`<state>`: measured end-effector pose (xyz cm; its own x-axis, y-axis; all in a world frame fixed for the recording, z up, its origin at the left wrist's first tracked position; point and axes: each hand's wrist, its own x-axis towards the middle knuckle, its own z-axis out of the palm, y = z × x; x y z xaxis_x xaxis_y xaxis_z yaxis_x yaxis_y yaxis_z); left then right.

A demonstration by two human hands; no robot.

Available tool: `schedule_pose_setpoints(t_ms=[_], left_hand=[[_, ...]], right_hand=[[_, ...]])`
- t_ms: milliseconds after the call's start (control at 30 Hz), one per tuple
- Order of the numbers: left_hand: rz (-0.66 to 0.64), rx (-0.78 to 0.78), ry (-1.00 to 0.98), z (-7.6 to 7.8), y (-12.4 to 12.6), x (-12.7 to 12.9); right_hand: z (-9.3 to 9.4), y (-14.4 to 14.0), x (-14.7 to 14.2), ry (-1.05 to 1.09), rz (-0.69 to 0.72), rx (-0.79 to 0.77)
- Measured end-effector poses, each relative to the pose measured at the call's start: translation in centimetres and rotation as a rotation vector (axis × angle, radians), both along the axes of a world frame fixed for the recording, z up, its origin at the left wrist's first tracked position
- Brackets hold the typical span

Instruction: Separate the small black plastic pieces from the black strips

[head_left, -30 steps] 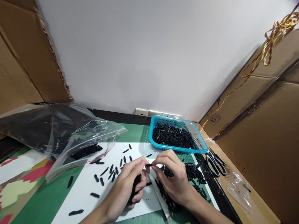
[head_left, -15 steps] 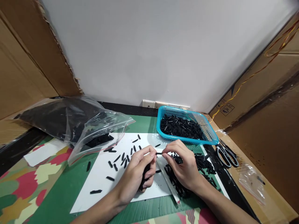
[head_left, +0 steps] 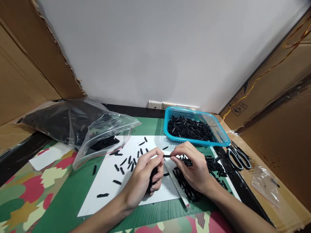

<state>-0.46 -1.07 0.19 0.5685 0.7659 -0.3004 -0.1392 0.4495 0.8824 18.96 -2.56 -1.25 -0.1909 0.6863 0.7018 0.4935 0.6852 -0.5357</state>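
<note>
Over the white paper sheet [head_left: 107,181], near its far right corner, both hands meet. The left hand [head_left: 145,176] has its thumb and forefinger pinched on one end of a short black plastic strip [head_left: 167,156], while its lower fingers are curled around a bundle of similar black strips [head_left: 152,181] in the palm. The right hand [head_left: 194,168] pinches the other end of the same strip between thumb and forefinger; the strip lies level, lifted just above the sheet.

Loose black pieces [head_left: 128,161] lie scattered on the sheet left of the hands, some near its far edge and one close to its left edge. Off the right edge of the sheet a heap of black strips [head_left: 213,166] spreads under and beyond the right hand. A thin white stick [head_left: 176,184] lies slantwise across that right edge.

Beyond the far right corner of the sheet stands a blue plastic mesh basket [head_left: 167,127] filled with black strips, its near rim close to the right hand's knuckles. Beyond the far left corner of the sheet lies a clear plastic bag [head_left: 80,126] of black parts, its mouth overlapping the corner. Right of the basket, black-handled scissors [head_left: 239,157] lie by the table edge. Bare paper remains open at the near left part of the sheet.
</note>
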Motion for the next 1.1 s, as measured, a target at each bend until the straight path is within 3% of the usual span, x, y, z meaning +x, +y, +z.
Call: schedule_pose_setpoints(t_ms=[567,967,1100], left_hand=[[-0.022,0.007,-0.034,-0.32,-0.45,0.09],[-0.018,0.064,-0.029,-0.63,-0.15,0.07],[0.006,0.067,0.001,-0.87,0.03,0.16]], right_hand=[[0.05,-0.11,-0.08,-0.031,0.016,-0.047],[-0.3,-0.15,0.08,-0.101,-0.002,0.047],[0.01,0.15,0.29,-0.193,-0.038,0.146]])
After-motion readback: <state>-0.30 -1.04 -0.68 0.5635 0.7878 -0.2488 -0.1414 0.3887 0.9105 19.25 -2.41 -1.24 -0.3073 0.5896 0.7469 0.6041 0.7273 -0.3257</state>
